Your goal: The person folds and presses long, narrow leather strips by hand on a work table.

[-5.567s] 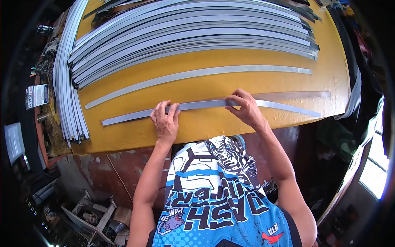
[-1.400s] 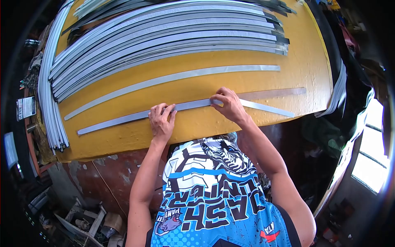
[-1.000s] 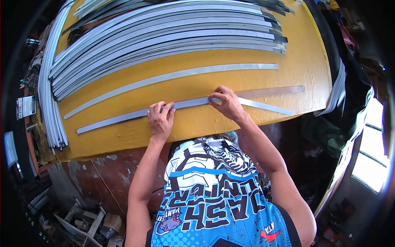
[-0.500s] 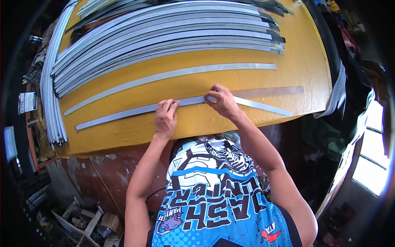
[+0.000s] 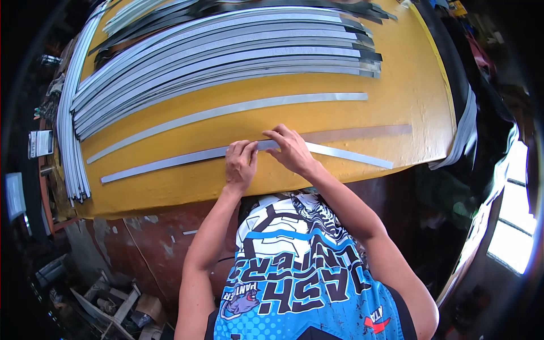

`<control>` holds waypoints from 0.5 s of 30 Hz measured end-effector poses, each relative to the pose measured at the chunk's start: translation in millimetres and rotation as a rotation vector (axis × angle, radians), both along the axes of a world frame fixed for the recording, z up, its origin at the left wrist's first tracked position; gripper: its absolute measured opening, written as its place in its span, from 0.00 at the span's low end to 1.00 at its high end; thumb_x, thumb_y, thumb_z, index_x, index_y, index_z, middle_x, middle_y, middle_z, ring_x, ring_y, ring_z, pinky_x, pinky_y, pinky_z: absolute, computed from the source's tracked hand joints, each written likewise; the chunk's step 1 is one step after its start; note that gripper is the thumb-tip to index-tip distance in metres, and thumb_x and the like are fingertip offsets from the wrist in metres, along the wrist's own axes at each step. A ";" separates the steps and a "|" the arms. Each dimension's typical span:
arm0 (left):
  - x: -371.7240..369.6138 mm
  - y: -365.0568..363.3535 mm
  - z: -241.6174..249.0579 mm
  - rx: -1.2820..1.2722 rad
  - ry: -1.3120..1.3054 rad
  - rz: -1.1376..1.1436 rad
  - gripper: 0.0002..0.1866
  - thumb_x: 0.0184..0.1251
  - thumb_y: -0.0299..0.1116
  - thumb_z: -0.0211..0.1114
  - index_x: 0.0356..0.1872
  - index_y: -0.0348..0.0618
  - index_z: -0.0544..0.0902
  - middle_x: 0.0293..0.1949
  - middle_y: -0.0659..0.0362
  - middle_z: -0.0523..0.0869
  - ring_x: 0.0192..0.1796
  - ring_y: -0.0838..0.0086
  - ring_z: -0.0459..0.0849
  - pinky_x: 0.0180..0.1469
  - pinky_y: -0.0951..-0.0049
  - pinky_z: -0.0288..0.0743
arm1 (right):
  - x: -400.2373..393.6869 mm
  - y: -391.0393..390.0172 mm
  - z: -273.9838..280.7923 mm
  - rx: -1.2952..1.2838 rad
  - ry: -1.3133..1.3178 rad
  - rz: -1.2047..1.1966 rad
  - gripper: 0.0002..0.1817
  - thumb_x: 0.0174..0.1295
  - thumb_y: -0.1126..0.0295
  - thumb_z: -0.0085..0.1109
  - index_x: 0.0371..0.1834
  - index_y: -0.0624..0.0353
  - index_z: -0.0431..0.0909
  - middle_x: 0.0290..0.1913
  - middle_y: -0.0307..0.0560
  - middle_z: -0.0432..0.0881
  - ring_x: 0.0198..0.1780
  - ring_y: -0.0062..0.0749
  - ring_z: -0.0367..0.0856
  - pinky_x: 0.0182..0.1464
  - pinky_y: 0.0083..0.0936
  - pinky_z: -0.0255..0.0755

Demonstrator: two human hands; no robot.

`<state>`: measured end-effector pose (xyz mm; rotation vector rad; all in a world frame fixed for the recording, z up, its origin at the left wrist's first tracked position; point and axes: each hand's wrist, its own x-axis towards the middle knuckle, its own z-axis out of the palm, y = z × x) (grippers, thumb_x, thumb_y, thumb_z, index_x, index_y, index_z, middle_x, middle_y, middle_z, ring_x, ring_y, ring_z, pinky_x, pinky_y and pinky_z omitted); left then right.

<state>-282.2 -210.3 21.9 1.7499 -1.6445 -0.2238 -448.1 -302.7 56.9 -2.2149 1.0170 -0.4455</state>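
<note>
A long silver-grey strip (image 5: 170,163) lies near the front of the yellow table, partly over a brownish translucent strip (image 5: 362,133). My left hand (image 5: 242,164) presses on the grey strip near its middle, fingers bent together over it. Just to the right, my right hand (image 5: 290,150) has its thumb and forefinger at either edge of the same strip. Beyond that hand, the grey strip's right end (image 5: 351,154) angles toward the table's front edge, apart from the brownish one. Another grey strip (image 5: 238,119) lies by itself farther back.
A thick stack of grey and black strips (image 5: 226,62) covers the back of the yellow table (image 5: 416,73). More long strips (image 5: 69,124) hang over the left edge, and a grey bundle (image 5: 462,130) drapes off the right. Wooden frames and a box (image 5: 148,307) sit on the floor.
My right hand has slid left along the grey strip, closer to my left hand, and its fingers are less curled. My left hand has shifted slightly right. The view has moved a little.
</note>
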 end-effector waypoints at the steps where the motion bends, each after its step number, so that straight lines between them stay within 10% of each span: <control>1: -1.2 -0.4 0.4 0.003 -0.003 0.012 0.10 0.62 0.25 0.69 0.44 0.40 0.88 0.45 0.55 0.85 0.53 0.60 0.82 0.56 0.59 0.74 | -9.4 -3.5 3.3 0.003 -0.003 0.012 0.23 0.54 0.67 0.74 0.55 0.56 0.83 0.48 0.49 0.82 0.52 0.50 0.81 0.56 0.40 0.76; 15: -13.6 -7.3 14.9 0.117 -0.037 0.091 0.12 0.61 0.36 0.74 0.45 0.47 0.91 0.40 0.57 0.80 0.45 0.62 0.78 0.51 0.62 0.72 | -105.6 -43.6 20.4 -0.001 0.043 0.014 0.13 0.55 0.66 0.76 0.43 0.54 0.87 0.40 0.44 0.82 0.46 0.44 0.81 0.50 0.38 0.74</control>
